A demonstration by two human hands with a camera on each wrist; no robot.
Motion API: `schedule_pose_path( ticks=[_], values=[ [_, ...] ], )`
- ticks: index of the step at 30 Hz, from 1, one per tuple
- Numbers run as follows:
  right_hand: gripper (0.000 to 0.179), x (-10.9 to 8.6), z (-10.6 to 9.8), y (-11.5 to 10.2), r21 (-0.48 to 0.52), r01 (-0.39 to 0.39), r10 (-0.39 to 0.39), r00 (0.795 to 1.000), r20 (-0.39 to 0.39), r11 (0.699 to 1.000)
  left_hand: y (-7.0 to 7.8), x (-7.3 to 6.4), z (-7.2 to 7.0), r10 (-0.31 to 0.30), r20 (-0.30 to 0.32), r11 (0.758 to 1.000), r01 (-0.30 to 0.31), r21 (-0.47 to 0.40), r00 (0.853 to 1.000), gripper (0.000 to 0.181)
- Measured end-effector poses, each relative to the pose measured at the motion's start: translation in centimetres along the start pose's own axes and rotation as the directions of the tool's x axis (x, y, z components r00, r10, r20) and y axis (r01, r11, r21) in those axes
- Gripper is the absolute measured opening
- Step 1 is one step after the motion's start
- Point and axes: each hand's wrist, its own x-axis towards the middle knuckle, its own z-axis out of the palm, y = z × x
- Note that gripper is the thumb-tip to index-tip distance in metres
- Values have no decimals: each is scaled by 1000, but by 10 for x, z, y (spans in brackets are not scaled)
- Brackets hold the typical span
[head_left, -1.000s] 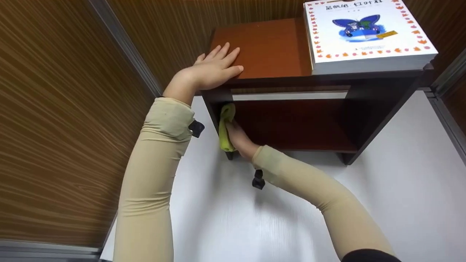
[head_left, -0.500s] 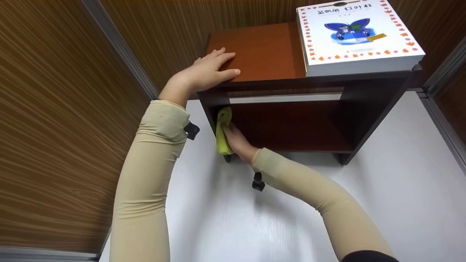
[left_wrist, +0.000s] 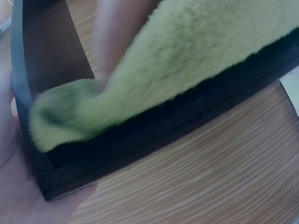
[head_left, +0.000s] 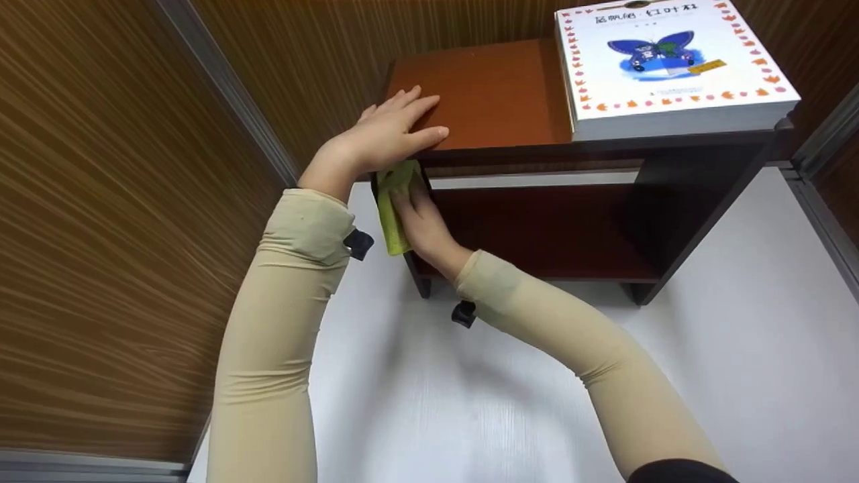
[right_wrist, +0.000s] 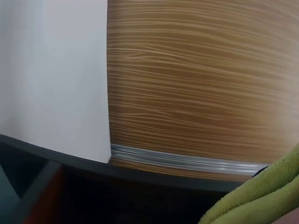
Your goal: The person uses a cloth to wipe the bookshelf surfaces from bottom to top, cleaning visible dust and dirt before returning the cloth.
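Far on the worktop (head_left: 470, 402), before the far panel (head_left: 463, 27), the shelf unit (head_left: 644, 144). At left, the left panel (head_left: 121, 235); at far right, the right panel (head_left: 847, 155). On the right part of the top board (head_left: 493, 97), a book (head_left: 674, 77); on that board's left end, the left hand (head_left: 386, 137). Below, the cloth (head_left: 392, 225), between the right hand (head_left: 426, 225) and the left side board (head_left: 423, 283), probably touching, though blurred in the left wrist view. Lower down, between both side boards, the lower board (head_left: 550, 231).

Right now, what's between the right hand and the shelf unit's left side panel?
The fuzzy yellow-green cloth lies between the right hand and left side panel; head and left wrist views show it.
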Motion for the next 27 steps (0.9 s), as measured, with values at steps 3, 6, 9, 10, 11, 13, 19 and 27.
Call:
schedule_pose_path(
  ticks=[3, 6, 9, 10, 11, 13, 19, 27],
  values=[
    [57, -1, 1, 2, -17, 61, -60, 998, 12, 998, 1, -1, 1, -2, -9, 1000, 2, 10, 1000, 68],
    [58, 2, 0, 9, -28, 42, -41, 999, 23, 999, -1, -3, 2, -9, -17, 1000, 9, 15, 1000, 68],
    [60, 4, -3, 21, -46, -35, 36, 999, 16, 998, 0, -3, 2, -10, -24, 1000, 10, 12, 1000, 68],
    [61, 5, -4, 27, -47, -64, 65, 998, 14, 997, 0, -3, 2, -9, -26, 1000, 9, 11, 1000, 68],
    [61, 5, -6, 34, -50, -95, 96, 995, 12, 994, 0, -3, 3, -8, -29, 1000, 8, 9, 1000, 68],
    [62, 3, -8, 50, -70, -165, 165, 986, 4, 984, 0, -3, 3, -8, -32, 1000, 8, 3, 999, 68],
    [62, -8, -14, 85, -137, -291, 297, 954, 30, 947, -1, -2, 4, -11, -45, 1000, 11, 2, 999, 68],
    [67, -12, -2, 78, -64, -383, 384, 923, 3, 921, -1, -3, 4, -15, -44, 1000, 15, 0, 999, 69]
  ],
)
